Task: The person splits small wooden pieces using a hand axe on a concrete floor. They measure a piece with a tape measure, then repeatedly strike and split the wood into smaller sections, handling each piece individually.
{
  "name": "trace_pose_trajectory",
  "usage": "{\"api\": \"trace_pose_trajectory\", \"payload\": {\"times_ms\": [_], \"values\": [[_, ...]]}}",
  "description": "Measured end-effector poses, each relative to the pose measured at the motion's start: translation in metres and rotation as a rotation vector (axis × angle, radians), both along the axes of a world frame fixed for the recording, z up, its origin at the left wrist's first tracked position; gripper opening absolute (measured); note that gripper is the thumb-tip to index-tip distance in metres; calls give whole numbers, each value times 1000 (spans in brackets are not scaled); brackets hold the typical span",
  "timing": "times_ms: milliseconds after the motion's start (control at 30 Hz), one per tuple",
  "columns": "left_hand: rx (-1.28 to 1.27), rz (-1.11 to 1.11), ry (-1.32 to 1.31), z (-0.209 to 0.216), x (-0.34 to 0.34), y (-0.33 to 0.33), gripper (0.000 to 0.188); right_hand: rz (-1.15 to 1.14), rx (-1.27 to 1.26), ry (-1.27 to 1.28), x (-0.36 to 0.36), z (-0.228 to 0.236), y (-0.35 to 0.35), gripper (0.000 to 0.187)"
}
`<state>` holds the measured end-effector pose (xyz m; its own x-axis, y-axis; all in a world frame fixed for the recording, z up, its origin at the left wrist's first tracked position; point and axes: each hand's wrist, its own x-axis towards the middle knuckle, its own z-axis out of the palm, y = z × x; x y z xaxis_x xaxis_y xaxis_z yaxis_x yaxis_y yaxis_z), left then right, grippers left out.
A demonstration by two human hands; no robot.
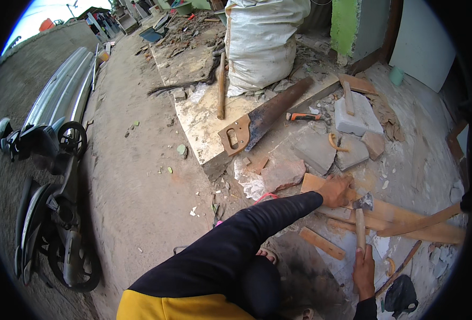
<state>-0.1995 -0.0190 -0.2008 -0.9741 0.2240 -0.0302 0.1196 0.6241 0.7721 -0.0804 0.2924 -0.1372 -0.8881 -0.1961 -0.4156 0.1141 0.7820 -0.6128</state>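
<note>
My left hand is closed on a light wooden board lying low over the rubble, its fingers bent over the far edge. In my right hand is the wooden handle of a hatchet. The hatchet's grey metal head rests at or just above the board, right of my left hand; contact cannot be made out. Nearer to me lies a short wood offcut. A curved wooden strip crosses the board's right part.
A handsaw lies on the concrete slab, near an orange-and-black cutter and a wooden stick. Behind stands a full white sack. Broken stone slabs lie ahead. A parked motorbike is at the left.
</note>
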Motion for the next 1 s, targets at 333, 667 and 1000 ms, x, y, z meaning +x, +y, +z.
{"api": "trace_pose_trajectory", "payload": {"times_ms": [333, 667, 1000], "values": [[-143, -200, -363, 15, -44, -58, 43, 20, 74, -17, 0, 15, -9, 43], [-97, -195, -389, 10, -43, -63, 49, 27, 39, -40, 1, 14, -10, 48], [-173, -167, -322, 15, -38, -56, 44, 13, 15, 34, -1, 38, -9, 47]]}}
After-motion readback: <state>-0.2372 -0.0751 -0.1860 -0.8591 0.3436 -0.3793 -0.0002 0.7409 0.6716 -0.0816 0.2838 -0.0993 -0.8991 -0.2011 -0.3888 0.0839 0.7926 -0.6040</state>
